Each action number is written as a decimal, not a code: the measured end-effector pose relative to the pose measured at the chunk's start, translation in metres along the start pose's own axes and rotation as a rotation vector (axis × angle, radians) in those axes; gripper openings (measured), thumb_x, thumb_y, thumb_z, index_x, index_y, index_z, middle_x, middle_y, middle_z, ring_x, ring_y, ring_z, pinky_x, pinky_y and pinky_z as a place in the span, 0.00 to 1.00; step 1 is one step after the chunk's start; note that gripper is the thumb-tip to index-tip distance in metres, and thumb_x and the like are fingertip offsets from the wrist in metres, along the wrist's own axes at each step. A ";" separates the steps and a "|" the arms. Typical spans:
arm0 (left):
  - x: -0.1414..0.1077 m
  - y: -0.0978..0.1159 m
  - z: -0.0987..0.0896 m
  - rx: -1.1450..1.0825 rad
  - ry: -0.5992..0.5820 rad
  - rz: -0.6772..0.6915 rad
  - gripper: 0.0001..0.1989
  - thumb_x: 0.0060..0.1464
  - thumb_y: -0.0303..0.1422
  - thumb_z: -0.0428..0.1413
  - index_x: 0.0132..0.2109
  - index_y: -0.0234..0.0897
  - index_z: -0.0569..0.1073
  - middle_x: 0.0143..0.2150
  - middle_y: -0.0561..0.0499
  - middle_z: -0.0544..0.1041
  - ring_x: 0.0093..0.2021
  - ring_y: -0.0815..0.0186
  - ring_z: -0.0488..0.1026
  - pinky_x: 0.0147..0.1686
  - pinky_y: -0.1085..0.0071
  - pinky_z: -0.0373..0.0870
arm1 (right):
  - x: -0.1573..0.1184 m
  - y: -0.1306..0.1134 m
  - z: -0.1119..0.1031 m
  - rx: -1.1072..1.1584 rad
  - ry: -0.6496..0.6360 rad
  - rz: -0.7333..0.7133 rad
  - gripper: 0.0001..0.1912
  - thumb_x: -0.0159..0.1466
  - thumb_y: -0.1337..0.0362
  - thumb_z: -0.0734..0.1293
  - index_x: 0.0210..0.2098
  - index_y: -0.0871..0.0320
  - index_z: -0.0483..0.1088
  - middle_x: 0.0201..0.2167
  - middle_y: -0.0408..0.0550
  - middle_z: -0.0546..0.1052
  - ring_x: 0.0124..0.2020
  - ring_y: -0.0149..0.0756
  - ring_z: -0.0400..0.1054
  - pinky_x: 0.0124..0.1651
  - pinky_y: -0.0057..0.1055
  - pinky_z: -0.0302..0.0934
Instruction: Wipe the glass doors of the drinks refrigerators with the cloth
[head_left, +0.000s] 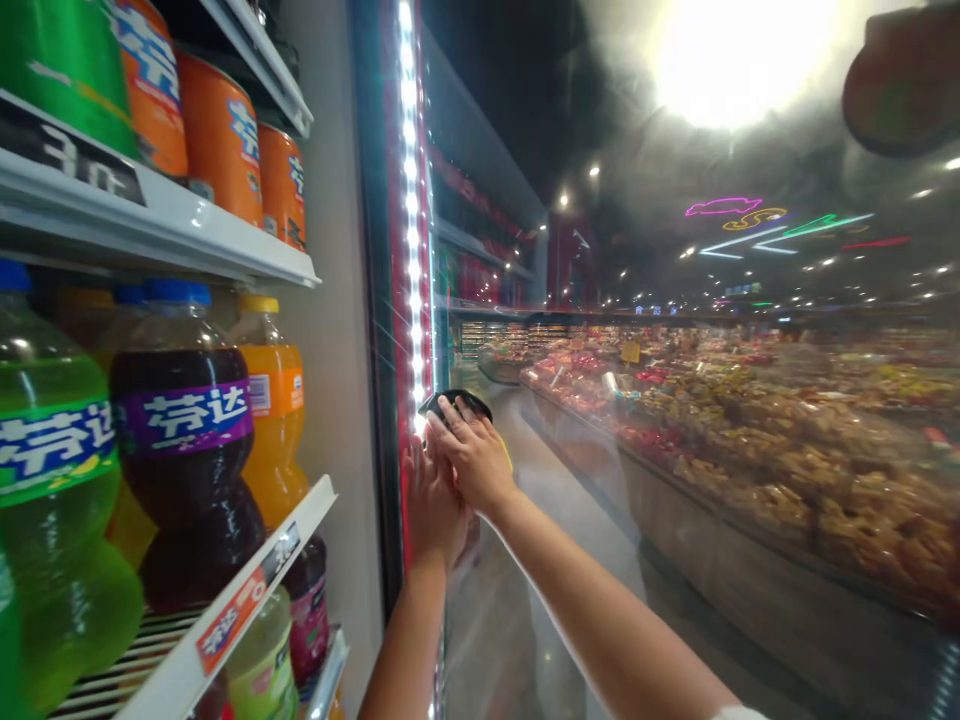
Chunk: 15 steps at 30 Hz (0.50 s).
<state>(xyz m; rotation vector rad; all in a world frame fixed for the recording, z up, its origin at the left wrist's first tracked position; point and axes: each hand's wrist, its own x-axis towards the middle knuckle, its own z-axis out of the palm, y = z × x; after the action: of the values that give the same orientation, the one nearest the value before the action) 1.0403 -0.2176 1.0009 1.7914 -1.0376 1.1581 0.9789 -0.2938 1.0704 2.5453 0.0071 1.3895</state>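
Black object (481,404) partly under fingers (454,416)

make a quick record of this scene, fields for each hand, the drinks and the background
left: hand with fingers pointing up, by the light strip
right: hand with fingers spread over a dark thing, identity unclear
top row: green can, orange cans
row below: green bottle, dark bottle, orange bottle
caps: blue on green and dark, yellow on orange
background: heaped goods, blurred
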 end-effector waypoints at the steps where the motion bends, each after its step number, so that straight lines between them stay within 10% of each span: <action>1: -0.005 -0.003 0.001 -0.003 0.002 0.006 0.33 0.64 0.29 0.48 0.72 0.28 0.49 0.73 0.30 0.55 0.75 0.47 0.44 0.69 0.42 0.54 | -0.004 -0.002 0.003 0.009 -0.006 -0.015 0.27 0.71 0.66 0.61 0.69 0.48 0.59 0.72 0.43 0.55 0.72 0.44 0.51 0.67 0.43 0.58; 7: -0.037 0.023 0.028 0.012 -0.001 0.055 0.31 0.65 0.25 0.43 0.73 0.31 0.48 0.70 0.31 0.62 0.73 0.51 0.50 0.66 0.44 0.61 | -0.051 0.032 -0.020 -0.024 -0.022 -0.190 0.25 0.71 0.65 0.63 0.66 0.50 0.63 0.70 0.44 0.60 0.71 0.41 0.54 0.67 0.39 0.58; 15: 0.045 0.065 0.007 -0.033 -0.001 0.131 0.32 0.66 0.26 0.44 0.74 0.34 0.45 0.74 0.36 0.54 0.75 0.54 0.42 0.71 0.49 0.50 | -0.009 0.063 -0.061 -0.046 0.098 0.029 0.27 0.72 0.67 0.57 0.69 0.47 0.59 0.71 0.40 0.58 0.71 0.40 0.51 0.69 0.40 0.53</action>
<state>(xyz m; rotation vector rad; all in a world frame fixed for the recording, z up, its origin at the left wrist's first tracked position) 0.9956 -0.2590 1.0511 1.7197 -1.1823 1.2114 0.9161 -0.3437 1.1078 2.4472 -0.0447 1.5067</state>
